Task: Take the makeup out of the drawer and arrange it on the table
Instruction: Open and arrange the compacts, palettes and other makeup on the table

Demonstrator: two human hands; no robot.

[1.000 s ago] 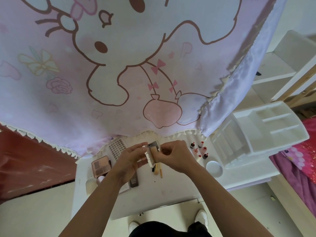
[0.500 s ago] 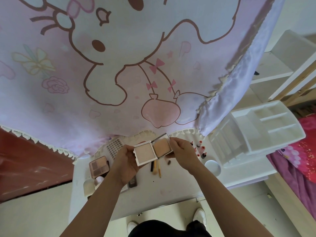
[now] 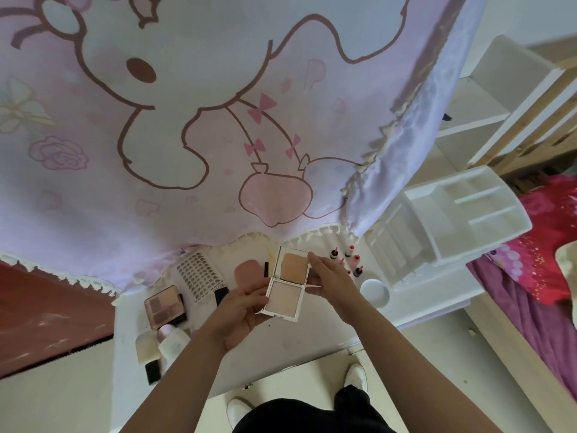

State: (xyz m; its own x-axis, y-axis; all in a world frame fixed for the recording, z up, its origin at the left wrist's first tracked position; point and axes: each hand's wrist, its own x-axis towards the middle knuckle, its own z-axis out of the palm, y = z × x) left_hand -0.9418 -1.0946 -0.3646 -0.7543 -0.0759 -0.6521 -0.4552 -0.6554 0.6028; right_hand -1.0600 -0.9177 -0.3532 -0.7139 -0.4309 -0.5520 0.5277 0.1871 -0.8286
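The left hand [image 3: 246, 310] gripped the lower half of the open compact [image 3: 288, 282], and the right hand [image 3: 327, 276] laid straight fingers against the lid's edge. Held sideways half a second before, the compact now pointed its lid away, above the table [image 3: 290, 345].

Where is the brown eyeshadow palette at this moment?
In the head view, the eyeshadow palette lies on the left part of the white table, between the sheet of false nails and the white bottle.
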